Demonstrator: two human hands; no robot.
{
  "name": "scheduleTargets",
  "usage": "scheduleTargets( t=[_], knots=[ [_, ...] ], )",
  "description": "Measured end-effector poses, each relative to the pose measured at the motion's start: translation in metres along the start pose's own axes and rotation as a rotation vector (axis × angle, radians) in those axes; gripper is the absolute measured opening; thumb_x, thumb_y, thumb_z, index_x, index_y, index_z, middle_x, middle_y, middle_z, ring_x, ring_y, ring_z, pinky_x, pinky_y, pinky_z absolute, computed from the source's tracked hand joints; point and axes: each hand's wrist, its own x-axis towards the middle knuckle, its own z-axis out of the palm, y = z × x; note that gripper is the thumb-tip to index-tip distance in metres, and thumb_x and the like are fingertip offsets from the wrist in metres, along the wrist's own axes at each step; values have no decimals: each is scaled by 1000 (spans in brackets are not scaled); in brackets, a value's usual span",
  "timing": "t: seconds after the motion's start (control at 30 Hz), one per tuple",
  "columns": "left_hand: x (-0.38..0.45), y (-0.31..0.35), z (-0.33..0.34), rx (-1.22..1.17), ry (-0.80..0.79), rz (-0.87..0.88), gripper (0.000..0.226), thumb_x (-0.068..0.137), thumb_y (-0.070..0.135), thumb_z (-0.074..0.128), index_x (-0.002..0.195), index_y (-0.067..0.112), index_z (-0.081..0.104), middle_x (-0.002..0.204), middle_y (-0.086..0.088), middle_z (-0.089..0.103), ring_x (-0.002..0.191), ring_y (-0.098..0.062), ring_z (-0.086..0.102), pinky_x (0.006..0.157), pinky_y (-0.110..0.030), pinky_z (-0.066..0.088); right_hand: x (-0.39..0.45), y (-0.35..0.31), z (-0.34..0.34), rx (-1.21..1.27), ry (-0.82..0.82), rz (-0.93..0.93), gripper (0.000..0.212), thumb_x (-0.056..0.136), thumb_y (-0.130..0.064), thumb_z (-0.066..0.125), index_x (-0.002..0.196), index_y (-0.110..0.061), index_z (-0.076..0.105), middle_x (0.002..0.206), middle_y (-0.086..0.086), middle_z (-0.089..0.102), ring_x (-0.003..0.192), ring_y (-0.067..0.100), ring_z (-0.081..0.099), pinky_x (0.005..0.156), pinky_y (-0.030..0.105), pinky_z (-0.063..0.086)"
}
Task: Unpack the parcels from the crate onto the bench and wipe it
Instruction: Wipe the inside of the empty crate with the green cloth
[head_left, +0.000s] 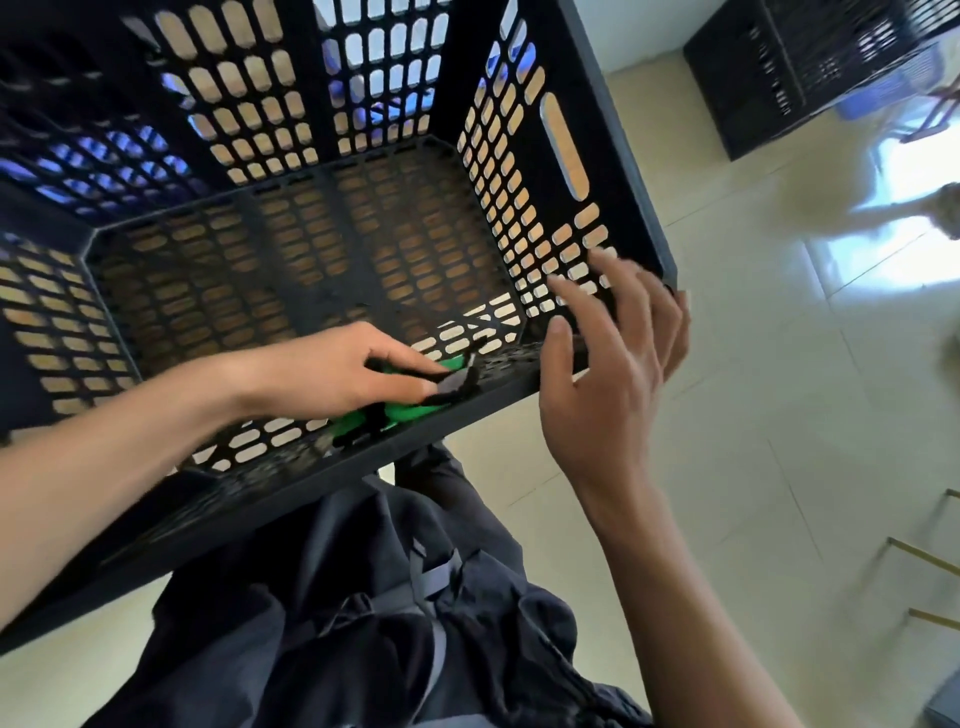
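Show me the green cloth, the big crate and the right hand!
green cloth (410, 411): head view, green fold under the left hand.
crate (563, 150): head view, right wall by the handle slot.
right hand (602, 379): head view, palm.

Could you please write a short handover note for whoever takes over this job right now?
Left hand: inside the crate, pressing a green cloth against the near wall, close to the right corner.
Right hand: open, fingers spread at the crate's near right corner; whether it touches is unclear.
Done: no parcels show inside the crate; wiping is under way.
Left: wipe the other walls and the floor of the crate. The bench is out of view, so check the parcels there.
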Motion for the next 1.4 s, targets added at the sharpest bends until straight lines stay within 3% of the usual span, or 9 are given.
scheduleTargets(
  t=[0.17,0.23,0.3,0.37,0.53,0.73,0.97,1.17,1.4],
  knots=[
    [3,-11,6,130,86,35,39,97,30,66,92,69,66,91,38,70,78,19,63,70,-3,45,-7,-10,7,125,-143,-96,30,98,-7,48,106,-12,77,85,-5,72,84,17,63,108,49,36],
    [6,-16,9,163,96,-11,29,93,43,64,100,71,64,107,20,76,101,2,69,93,-27,55,-7,-12,6,115,-167,-62,34,99,-10,44,105,-13,76,79,-6,70,76,16,59,102,45,38],
    [12,-25,12,214,89,-66,25,91,47,60,110,63,64,96,9,77,95,-5,71,91,-39,57,-8,-13,5,90,-183,-31,36,98,-14,40,103,-15,76,77,-8,69,75,16,58,99,43,36],
    [19,-34,16,371,94,-103,25,93,43,56,111,46,72,70,8,68,60,-1,56,66,-28,52,-10,-15,4,70,-198,1,37,97,-15,39,103,-17,76,77,-9,69,75,15,58,97,40,34],
    [32,-54,18,411,42,-114,24,96,23,56,105,14,77,57,34,51,56,13,48,53,-8,36,-12,-19,1,73,-219,52,41,95,-17,36,104,-18,76,79,-11,70,76,14,58,96,38,31],
    [42,-77,18,425,70,-204,20,98,25,54,96,23,75,60,4,53,65,-13,50,51,-19,39,-3,-27,5,69,-227,78,43,95,-18,34,104,-18,77,79,-9,70,76,14,58,96,43,33],
    [53,-92,14,317,24,-224,26,101,23,54,111,33,76,62,9,58,51,-3,49,48,-8,34,-3,-28,6,62,-227,83,38,97,-15,38,104,-19,76,83,-11,70,78,12,58,96,45,35],
    [51,-95,20,193,109,-225,32,99,25,53,105,46,76,60,5,56,45,-10,39,50,-24,38,-3,-28,8,53,-208,79,40,97,-17,37,104,-20,76,82,-11,71,77,12,58,93,44,35],
    [40,-61,17,210,122,-158,27,102,33,53,92,43,75,80,-3,71,61,-19,56,67,-32,50,-2,-29,8,68,-184,76,39,95,-16,38,100,-20,76,79,-12,70,76,13,59,94,44,35]
  ],
)
